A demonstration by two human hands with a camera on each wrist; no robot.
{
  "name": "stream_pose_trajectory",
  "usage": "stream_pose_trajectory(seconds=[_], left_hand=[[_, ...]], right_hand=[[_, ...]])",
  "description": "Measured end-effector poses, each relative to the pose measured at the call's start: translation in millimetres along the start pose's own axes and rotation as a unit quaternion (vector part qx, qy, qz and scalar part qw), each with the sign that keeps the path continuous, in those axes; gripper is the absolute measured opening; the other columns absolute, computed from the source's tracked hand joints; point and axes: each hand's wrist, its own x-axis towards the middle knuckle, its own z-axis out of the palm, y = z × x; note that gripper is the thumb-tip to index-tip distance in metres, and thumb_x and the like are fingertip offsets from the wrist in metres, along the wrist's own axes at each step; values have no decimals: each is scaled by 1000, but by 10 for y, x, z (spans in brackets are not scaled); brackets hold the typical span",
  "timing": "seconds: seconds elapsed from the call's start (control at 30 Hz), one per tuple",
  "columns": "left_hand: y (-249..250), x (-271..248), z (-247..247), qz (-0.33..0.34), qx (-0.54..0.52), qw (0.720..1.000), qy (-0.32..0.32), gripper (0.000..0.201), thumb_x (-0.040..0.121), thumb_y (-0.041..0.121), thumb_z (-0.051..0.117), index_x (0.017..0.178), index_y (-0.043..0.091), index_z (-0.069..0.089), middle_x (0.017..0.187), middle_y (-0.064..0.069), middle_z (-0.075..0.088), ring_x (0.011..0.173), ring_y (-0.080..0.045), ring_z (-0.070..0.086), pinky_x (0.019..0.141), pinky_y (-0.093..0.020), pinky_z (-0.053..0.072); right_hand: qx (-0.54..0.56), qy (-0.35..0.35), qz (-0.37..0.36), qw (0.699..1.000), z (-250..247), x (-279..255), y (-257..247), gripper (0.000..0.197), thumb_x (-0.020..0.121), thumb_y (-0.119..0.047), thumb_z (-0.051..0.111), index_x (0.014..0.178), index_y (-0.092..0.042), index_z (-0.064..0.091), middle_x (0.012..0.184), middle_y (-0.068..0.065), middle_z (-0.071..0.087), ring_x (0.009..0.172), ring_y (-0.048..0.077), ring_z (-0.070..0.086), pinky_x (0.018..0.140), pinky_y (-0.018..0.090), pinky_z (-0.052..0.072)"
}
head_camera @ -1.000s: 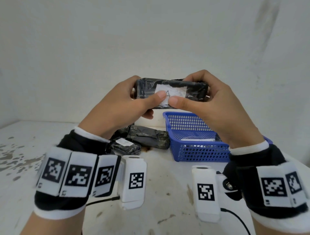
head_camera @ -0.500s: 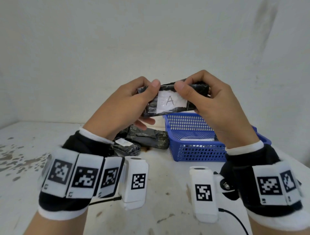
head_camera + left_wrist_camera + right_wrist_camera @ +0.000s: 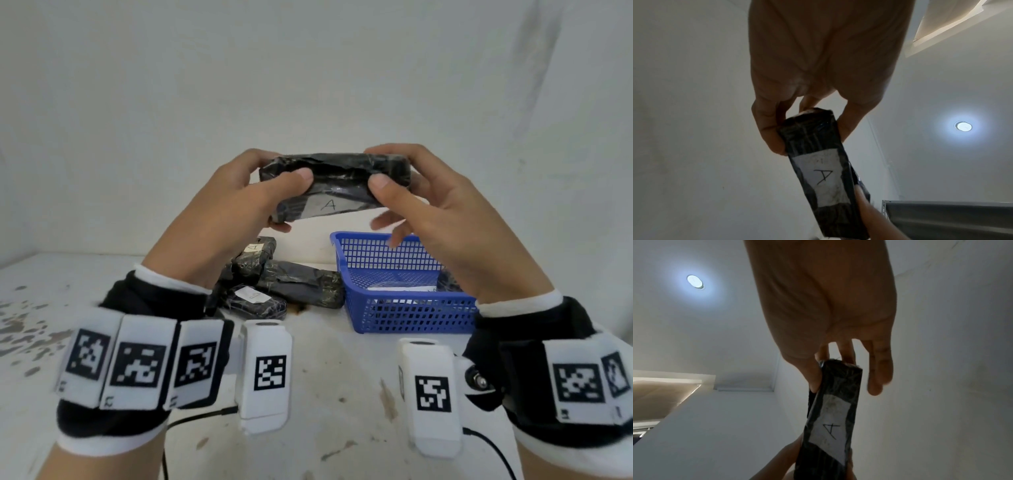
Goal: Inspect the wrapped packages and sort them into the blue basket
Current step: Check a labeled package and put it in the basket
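Both hands raised above the table (image 3: 102, 445), palms facing inward, wrists level. Left hand (image 3: 219, 219) grips the left end of the black wrapped package (image 3: 335, 171): thumb across the near face, fingers curled over the top and behind. Right hand (image 3: 438, 219) pinches the right end between thumb on the near face and upper fingers on the top edge; its lower fingers hang loose under the package, apart from it.

Package held lengthwise, level, tilted so the white label (image 3: 325, 207) marked "A" faces down and toward the wearer. Left wrist view: label (image 3: 826, 178) readable, thumb and fingers clamped on the short end. Right wrist view: label (image 3: 830, 421) readable, one finger clear of the wrap.

Package hangs well above the blue basket (image 3: 404, 318), over its rear left corner. Basket holds a white-labelled item, partly hidden. Pile of wrapped packages (image 3: 284, 281) lies just left of the basket, touching or nearly touching its wall. Bare tabletop in front of the basket and to the far left.
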Motion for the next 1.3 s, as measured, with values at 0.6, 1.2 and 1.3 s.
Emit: stream_pose_trajectory(seconds=[0.6,1.2,1.3], left_hand=[[32,-25,36,0,-48,999,-16,27,94,12,59,120,18,60,104,-8,67,82,-27,70,79,-37,57],[15,-45,119,8,10,999,-37,21,88,6,65,106,14,59,92,-6,66,85,-24,69,81,-43,58],[12,-42,117,0,7,999,-40,21,88,7,65,107,15,59,93,-7,67,88,-27,70,74,-38,58]], right_hand=[[-3,6,-4,1000,-2,-38,-46,15,87,-31,73,101,-24,73,70,-13,67,54,-2,54,59,13,43],[-18,24,28,999,86,-36,-20,30,70,-36,87,90,-22,69,79,9,70,73,21,63,76,45,56],[-23,18,27,999,93,-46,-26,29,72,-39,85,89,-23,69,73,0,65,69,17,58,68,35,49]])
